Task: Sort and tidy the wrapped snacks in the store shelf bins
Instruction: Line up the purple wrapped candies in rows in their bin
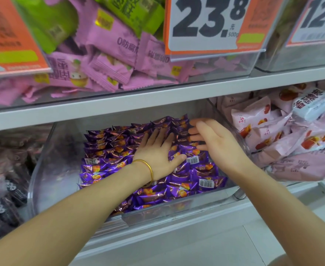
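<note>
I am pressing my left hand (157, 150) flat, fingers straight and spread, on the purple snacks (108, 148) lying in rows in the clear middle bin (48, 169); a gold bangle (148, 167) is sitting on that wrist. My right hand (213, 139) is hovering edge-on over the bin's right rear, fingers straight, blurred, seemingly grasping nothing. Above, a tag (205, 22) is reading "23.8" and "500g"; a second tag (318, 16) is showing "12".

Shop, price card (205, 24), stocked snack bins (48, 169)
</note>
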The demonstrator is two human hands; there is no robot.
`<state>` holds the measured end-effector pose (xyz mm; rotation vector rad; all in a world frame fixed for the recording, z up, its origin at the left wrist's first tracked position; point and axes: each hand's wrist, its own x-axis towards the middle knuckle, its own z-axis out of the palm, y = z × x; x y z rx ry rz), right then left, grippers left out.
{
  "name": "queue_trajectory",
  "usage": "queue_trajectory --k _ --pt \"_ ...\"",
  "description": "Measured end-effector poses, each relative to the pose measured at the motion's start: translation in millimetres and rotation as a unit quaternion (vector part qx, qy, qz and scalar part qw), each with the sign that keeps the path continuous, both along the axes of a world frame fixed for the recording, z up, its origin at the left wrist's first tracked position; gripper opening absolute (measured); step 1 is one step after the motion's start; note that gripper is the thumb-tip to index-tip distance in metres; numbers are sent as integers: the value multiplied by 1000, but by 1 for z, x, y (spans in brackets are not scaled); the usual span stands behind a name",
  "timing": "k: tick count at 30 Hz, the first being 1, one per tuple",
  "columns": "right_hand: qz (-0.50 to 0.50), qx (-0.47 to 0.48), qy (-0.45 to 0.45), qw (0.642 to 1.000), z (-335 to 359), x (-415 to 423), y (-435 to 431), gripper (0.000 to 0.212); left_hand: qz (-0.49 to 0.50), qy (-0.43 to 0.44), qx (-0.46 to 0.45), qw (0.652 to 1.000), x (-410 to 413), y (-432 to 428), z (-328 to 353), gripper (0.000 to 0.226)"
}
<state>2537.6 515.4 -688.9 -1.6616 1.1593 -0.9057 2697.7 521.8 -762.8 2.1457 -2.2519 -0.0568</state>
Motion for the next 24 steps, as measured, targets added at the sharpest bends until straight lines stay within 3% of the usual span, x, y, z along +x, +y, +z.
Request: queue_trajectory --k 8,11,14,18,24 --pt "10 13 -12 1000 1 7 1 19 12 38 27 999 8 -2 5 74" --pt "15 6 -5 1000 1 8 2 21 80 56 -15 995 33 -11 13 69" --pt "18 11 -3 1000 0 8 1 21 150 48 35 987 61 -14 8 67" --pt "22 12 7 1000 0 10 -1 33 143 28 53 988 67 -12 -2 66" --pt "24 13 0 1000 -2 10 0 25 145 22 43 988 77 -9 0 62"
